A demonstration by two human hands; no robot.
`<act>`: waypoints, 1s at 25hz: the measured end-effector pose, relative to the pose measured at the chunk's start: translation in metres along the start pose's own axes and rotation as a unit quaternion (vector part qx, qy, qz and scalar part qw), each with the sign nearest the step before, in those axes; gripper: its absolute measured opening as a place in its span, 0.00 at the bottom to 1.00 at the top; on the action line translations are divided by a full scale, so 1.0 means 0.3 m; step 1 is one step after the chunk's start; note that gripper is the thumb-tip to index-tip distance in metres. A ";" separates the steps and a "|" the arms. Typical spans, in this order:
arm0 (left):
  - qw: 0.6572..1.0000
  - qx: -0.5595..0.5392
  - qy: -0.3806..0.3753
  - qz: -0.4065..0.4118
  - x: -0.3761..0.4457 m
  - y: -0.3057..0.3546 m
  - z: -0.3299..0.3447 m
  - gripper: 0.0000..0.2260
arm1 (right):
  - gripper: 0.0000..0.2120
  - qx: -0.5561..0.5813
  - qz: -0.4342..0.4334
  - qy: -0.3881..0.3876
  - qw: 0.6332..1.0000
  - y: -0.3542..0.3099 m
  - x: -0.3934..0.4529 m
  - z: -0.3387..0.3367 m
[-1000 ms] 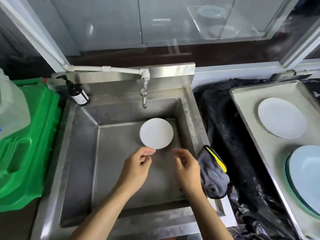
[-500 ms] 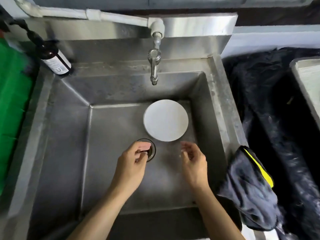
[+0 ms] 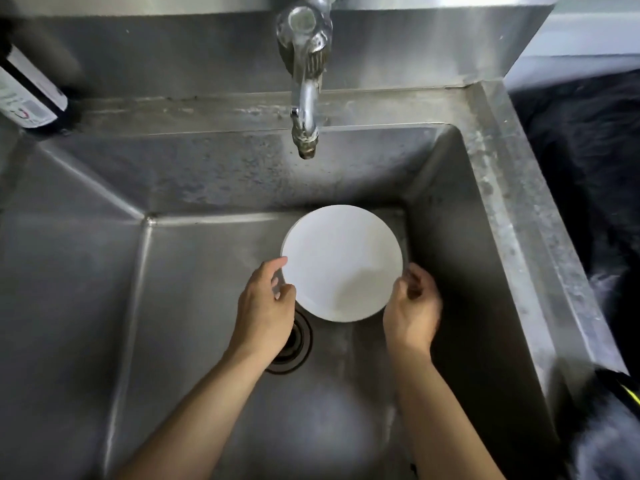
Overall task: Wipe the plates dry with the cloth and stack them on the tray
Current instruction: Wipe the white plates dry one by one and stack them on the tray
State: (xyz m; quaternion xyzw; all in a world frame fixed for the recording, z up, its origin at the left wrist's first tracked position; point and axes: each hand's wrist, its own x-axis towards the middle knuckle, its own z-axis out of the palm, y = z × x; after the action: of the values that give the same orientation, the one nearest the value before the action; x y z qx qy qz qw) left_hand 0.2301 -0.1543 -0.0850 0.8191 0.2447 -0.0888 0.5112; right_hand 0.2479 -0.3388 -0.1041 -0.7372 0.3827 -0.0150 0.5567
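A round white plate (image 3: 341,261) lies on the floor of the steel sink (image 3: 498,216), near its back right corner. My left hand (image 3: 265,306) is at the plate's left edge, with the forefinger and thumb curled round the rim. At the plate's right edge my right hand (image 3: 412,310) has its fingers curled at the rim and is slightly blurred. The dark grey cloth (image 3: 620,441) with a yellow stripe lies on the sink's right rim, at the lower right of the view. The tray is out of view.
The tap (image 3: 306,81) hangs over the sink just behind the plate. A drain (image 3: 294,341) sits partly under my left wrist. A dark labelled bottle (image 3: 27,95) stands at the back left. Black sheeting (image 3: 588,161) covers the counter on the right.
The view has moved down and closer to the sink. Both hands have reached forward from in front of the plate to its left and right edges.
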 end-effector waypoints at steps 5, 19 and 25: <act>1.000 0.002 -0.013 -0.020 0.087 -0.020 0.037 0.21 | 0.14 -0.024 0.015 0.006 1.000 0.009 0.055 0.038; 0.992 -0.106 0.032 -0.063 0.009 -0.004 -0.013 0.22 | 0.12 -0.033 -0.018 -0.008 0.999 -0.041 -0.034 0.002; 0.982 -0.129 0.100 -0.094 -0.180 -0.046 -0.189 0.22 | 0.10 -0.064 -0.056 -0.087 0.993 -0.082 -0.232 -0.018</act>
State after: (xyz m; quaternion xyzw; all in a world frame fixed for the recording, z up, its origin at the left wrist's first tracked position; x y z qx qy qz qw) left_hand 0.1706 -0.1163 -0.0484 0.7244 0.3800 -0.0213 0.5748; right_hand 0.2098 -0.3007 -0.0536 -0.7899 0.2913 0.0428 0.5379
